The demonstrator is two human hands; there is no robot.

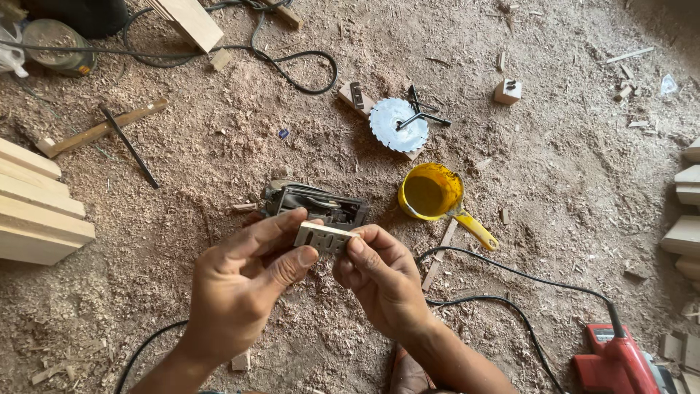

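Note:
My left hand [244, 284] and my right hand [379, 277] together hold a small flat grey metal plate [324, 236] with small holes, pinched at its two ends between thumbs and fingers. Just beyond the plate, on the sawdust floor, lies a dark grey power tool body [313, 203], partly hidden by my fingers.
A yellow saucepan [432, 192] lies right of the tool. A circular saw blade [398, 124] rests on a wood scrap farther back. A red power tool [618, 361] with black cable [510, 273] is at lower right. Wooden planks [33, 211] are stacked left, a hammer [98, 130] behind.

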